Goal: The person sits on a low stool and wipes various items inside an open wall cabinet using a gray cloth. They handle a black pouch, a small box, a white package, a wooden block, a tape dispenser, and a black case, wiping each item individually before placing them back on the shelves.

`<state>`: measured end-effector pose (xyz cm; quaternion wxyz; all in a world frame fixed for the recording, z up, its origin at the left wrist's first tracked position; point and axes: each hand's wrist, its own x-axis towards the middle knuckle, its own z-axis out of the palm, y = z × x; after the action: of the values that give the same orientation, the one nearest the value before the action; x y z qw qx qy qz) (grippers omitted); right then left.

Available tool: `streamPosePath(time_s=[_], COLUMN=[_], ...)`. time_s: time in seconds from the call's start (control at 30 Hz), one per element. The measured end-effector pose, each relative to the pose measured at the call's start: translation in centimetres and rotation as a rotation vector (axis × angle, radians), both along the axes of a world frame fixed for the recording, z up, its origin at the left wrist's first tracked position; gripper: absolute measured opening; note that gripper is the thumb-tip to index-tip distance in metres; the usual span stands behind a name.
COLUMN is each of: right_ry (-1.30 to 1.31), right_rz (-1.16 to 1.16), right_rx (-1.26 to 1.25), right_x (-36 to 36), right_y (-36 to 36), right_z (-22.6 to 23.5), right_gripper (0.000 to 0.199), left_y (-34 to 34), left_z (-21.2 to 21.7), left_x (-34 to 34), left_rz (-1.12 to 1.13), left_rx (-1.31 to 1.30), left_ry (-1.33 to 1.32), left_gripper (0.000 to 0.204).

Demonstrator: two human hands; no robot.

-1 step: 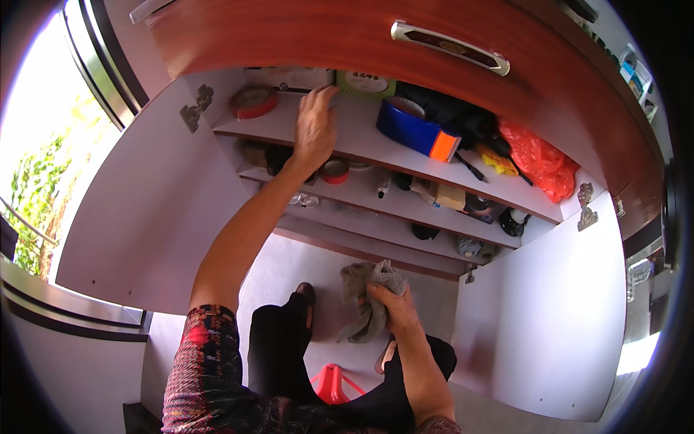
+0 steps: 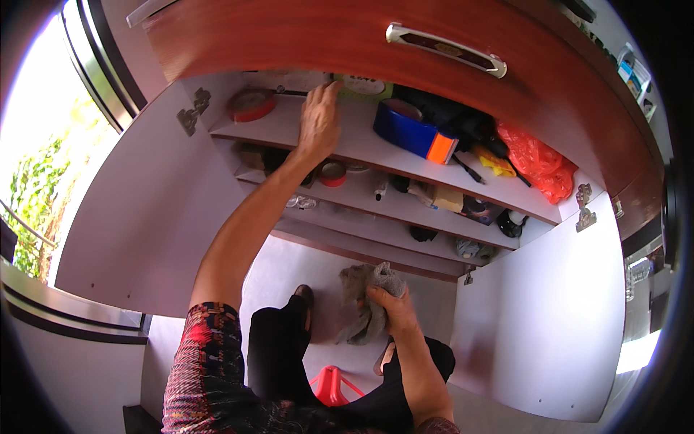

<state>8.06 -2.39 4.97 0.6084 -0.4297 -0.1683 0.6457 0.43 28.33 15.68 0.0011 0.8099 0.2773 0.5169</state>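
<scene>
The left hand (image 2: 319, 121) reaches up onto the top shelf (image 2: 361, 148) of an open cabinet, palm down on the board, its fingertips stretched toward a green-edged flat thing (image 2: 365, 87) at the back; whether they touch it cannot be told. The hand holds nothing, fingers loosely extended. To its left a roll of red tape (image 2: 251, 105) lies near the shelf's end, with bare board between; to its right a blue box with an orange end (image 2: 414, 132) sits just beside the front edge, then dark tools and a red plastic bag (image 2: 538, 163) crowd the far end. The open wooden door (image 2: 376, 40) overhangs the shelf closely from above, leaving a narrow gap.

The right hand (image 2: 390, 304) is low, well apart from the other, clenched around a crumpled grey cloth (image 2: 365, 300) that hangs in front of the cabinet's bottom board. The lower shelves (image 2: 405, 206) carry small items, another tape roll (image 2: 332, 173) just under the left wrist. The white side panels (image 2: 137, 217) stand wide on both sides.
</scene>
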Motion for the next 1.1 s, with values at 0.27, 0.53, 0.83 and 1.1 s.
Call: streamPosePath(time_s=[0.27,0.53,0.83,1.1], right_ry=[0.014,0.09,0.037,0.103], right_rz=[-0.083,-0.089,-0.075,-0.125], right_rx=[0.017,0.008,0.02,0.04], right_x=[0.9,1.2,1.9,2.1], right_y=[0.2,0.0,-0.4,-0.1], right_z=[0.3,0.3,0.1,0.7], right_gripper=[0.029,0.031,0.032,0.023], left_y=[6.4,5.2,3.8,8.6], left_z=[2.2,2.9,3.2,1.4], left_x=[6.7,6.2,6.4,7.6], left_rz=[0.155,0.226,0.457,0.188], left_rx=[-0.095,0.055,-0.224,-0.043], left_ry=[0.308,0.478,0.834,0.48], left_gripper=[0.048,0.034,0.058,0.05])
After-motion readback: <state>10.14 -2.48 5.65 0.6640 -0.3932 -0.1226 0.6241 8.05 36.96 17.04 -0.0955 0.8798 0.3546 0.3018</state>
